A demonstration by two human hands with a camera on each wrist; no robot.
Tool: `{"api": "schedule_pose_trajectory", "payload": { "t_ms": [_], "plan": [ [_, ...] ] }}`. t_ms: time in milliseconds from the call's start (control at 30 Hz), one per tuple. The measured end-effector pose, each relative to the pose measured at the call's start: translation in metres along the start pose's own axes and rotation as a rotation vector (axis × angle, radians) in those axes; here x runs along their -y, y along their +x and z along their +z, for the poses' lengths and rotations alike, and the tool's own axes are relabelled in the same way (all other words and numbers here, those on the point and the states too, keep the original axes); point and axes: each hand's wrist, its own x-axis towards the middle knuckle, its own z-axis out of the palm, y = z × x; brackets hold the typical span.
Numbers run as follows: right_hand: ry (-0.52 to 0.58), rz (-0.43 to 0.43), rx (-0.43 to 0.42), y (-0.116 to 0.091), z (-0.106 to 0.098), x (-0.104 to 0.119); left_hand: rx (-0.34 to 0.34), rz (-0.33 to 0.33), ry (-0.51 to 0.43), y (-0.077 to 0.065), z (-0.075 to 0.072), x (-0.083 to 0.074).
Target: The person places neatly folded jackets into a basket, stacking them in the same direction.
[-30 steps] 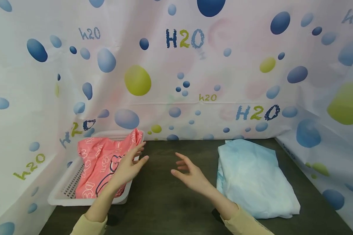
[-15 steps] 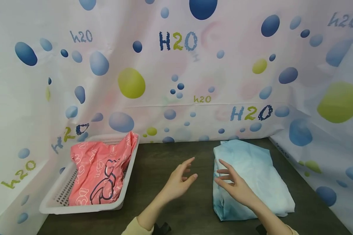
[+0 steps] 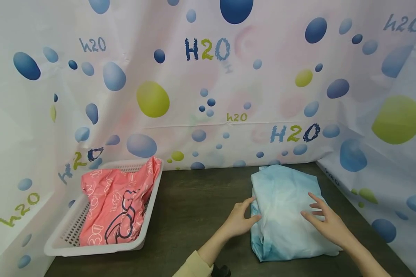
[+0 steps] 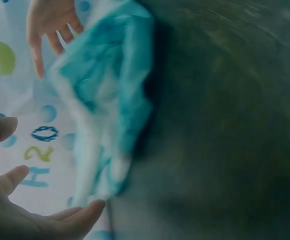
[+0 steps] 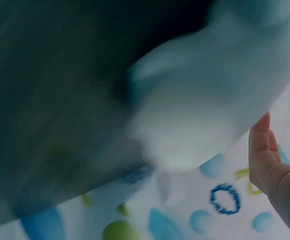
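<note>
A folded light-blue and white cloth [image 3: 287, 219] lies on the right part of the dark table. At its left edge is my left hand [image 3: 240, 221], fingertips overlapping the fabric in the head view, thumb and fingers spread apart. My right hand [image 3: 327, 223] hovers over the cloth's right side, its fingers loosely bent with nothing between them. From the left wrist, the cloth [image 4: 110, 95] shows teal folds, with the spread fingers of the left hand [image 4: 25, 205] near its lower end. Motion blurs the cloth [image 5: 194, 110] in the right wrist view.
At the left of the table stands a white perforated plastic basket [image 3: 147, 231] holding a folded pink printed cloth [image 3: 116, 207]. The dark tabletop [image 3: 197, 200] separates it from the blue cloth. A patterned curtain [image 3: 194, 77] closes the back and both sides.
Both hands have moved right, the left one from over the basket's edge to the blue cloth, the right one across the cloth to its right side. The head view has turned slightly right.
</note>
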Motion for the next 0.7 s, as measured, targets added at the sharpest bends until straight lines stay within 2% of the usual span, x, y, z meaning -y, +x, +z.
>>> {"api": "schedule_pose_trajectory", "payload": {
  "t_ms": [167, 367, 467, 700],
  "plan": [
    [-0.071, 0.049, 0.017, -0.002, -0.017, -0.026, 0.016, -0.033, -0.019, 0.015, 0.019, 0.005],
    [-0.108, 0.112, 0.015, 0.001, -0.028, -0.05, -0.033, -0.086, -0.059, 0.026, 0.033, 0.006],
    [-0.088, 0.145, 0.035, 0.004, -0.03, -0.06, -0.062, -0.121, -0.086, 0.029, 0.037, 0.006],
    [0.012, 0.282, 0.161, 0.008, -0.029, -0.07, -0.099, -0.171, -0.136, 0.034, 0.04, 0.007]
  ]
}}
